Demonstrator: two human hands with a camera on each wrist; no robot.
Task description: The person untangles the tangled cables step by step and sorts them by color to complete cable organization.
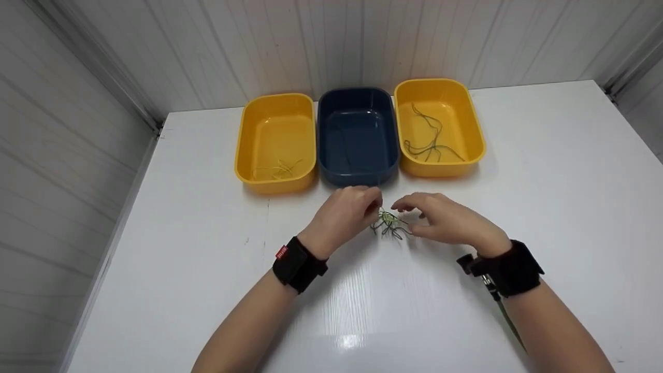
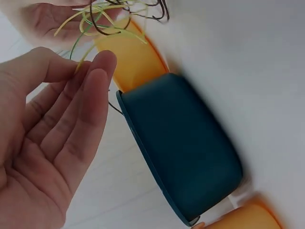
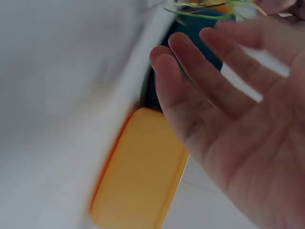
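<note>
Together worked at a tangle of strings [image 1: 388,224]: left hand [image 1: 344,212] pinching one strand, right hand [image 1: 440,217] loose-fingered beside, steadying; three tubs beyond for sorting.

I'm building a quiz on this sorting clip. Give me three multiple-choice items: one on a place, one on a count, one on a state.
1. Where does the tangle of strings lie?
A. in the blue tub
B. on the table between both hands
C. in the left yellow tub

2. How many tubs stand in the row?
A. two
B. four
C. three

3. The right yellow tub is:
A. holding dark strings
B. empty
C. overturned

Key: 1 B, the head view shows it between the left hand and right hand. 2 C, two yellow flank a blue tub. 3 A, dark strings lie inside.
</note>
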